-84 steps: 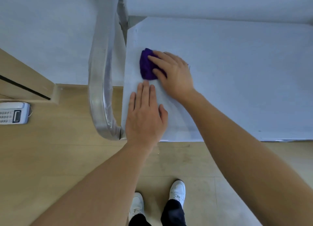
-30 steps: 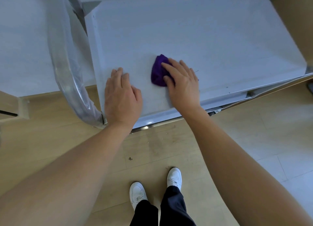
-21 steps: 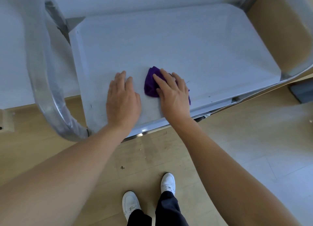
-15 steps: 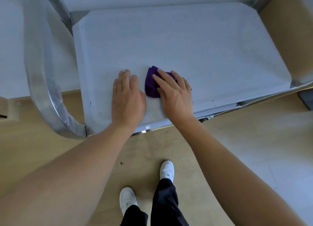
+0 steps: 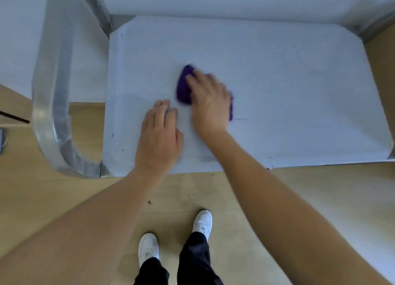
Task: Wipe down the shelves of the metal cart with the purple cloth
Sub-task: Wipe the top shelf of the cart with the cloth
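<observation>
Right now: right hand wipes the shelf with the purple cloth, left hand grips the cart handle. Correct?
No. Head view: the left hand rests flat on the shelf, clear of the handle. The right hand does wipe with the purple cloth.

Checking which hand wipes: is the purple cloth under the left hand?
No, the purple cloth lies under the right hand; the left hand rests flat on the shelf beside it.

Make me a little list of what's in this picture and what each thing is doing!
shelf: pale grey metal, seen from above
purple cloth: bunched on the shelf, under the right hand
right hand: pressing on the cloth, blurred
left hand: flat on the shelf, beside the cloth
cart handle: curved metal bar, at the left
white shoes: on the wooden floor
</observation>
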Available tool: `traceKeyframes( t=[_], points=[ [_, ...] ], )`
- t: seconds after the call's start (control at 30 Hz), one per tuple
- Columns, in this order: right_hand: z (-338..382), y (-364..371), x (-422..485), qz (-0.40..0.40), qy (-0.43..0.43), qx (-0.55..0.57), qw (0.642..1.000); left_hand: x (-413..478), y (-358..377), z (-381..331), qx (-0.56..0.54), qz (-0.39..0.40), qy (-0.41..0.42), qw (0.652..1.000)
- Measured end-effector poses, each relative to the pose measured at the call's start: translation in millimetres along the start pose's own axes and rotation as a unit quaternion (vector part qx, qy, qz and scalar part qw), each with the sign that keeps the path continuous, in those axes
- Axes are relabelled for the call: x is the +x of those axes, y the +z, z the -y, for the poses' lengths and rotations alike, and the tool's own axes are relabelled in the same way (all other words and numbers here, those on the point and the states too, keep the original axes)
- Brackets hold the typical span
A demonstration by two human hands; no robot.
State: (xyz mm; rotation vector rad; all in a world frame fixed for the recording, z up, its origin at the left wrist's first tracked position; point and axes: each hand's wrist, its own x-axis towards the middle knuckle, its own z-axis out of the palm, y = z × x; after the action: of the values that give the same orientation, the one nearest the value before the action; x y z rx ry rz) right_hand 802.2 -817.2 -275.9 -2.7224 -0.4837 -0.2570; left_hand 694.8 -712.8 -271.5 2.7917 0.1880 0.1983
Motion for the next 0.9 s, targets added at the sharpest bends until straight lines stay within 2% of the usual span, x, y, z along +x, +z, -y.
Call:
traceKeyframes(
  t=[0.07, 0.13, 0.2, 0.3, 0.4, 0.47, 0.57, 0.63, 0.7, 0.8, 0.87, 0.9],
  points=[
    [15, 5, -16, 0.014, -0.064, 0.037, 0.997, -1, -1, 0, -0.003, 0.001, -0.004, 1.0],
    [1, 3, -8, 0.011, -0.075, 0.046, 0.996, 0, -2, -2, 0.001, -0.002, -0.003, 1.0],
    [-29, -2, 7, -0.02, -0.028, 0.014, 0.999, 1, -1, -2, 0.004, -0.006, 0.002, 1.0],
    [-70, -14, 25, -0.046, 0.106, 0.009, 0.993, 1, 0, -1, 0.007, -0.002, 0.006, 1.0],
    [-58, -11, 27, -0.047, 0.157, 0.014, 0.986, 2, 0, -1, 0.013, -0.001, 0.006, 1.0],
    [-26, -1, 26, -0.05, 0.142, 0.021, 0.988, 3, 1, -1, 0.015, -0.004, 0.005, 1.0],
    [17, 12, 21, -0.009, 0.033, 0.018, 0.999, 1, 2, 1, 0.021, -0.003, 0.005, 1.0],
    [15, 10, 33, -0.004, -0.022, 0.004, 1.0, 2, 2, 1, 0.029, -0.001, 0.005, 1.0],
    [-7, 5, 48, -0.02, 0.0, -0.028, 0.999, 4, 2, 0, 0.028, -0.003, 0.006, 1.0],
    [-46, 2, 71, -0.012, 0.11, -0.039, 0.993, 5, 3, -1, 0.024, 0.0, 0.007, 1.0],
    [-45, 9, 85, -0.019, 0.127, -0.013, 0.992, 6, 3, 0, 0.024, 0.0, 0.006, 1.0],
    [-34, 13, 89, -0.026, 0.107, -0.004, 0.994, 7, 3, 0, 0.023, -0.002, 0.005, 1.0]
  ],
)
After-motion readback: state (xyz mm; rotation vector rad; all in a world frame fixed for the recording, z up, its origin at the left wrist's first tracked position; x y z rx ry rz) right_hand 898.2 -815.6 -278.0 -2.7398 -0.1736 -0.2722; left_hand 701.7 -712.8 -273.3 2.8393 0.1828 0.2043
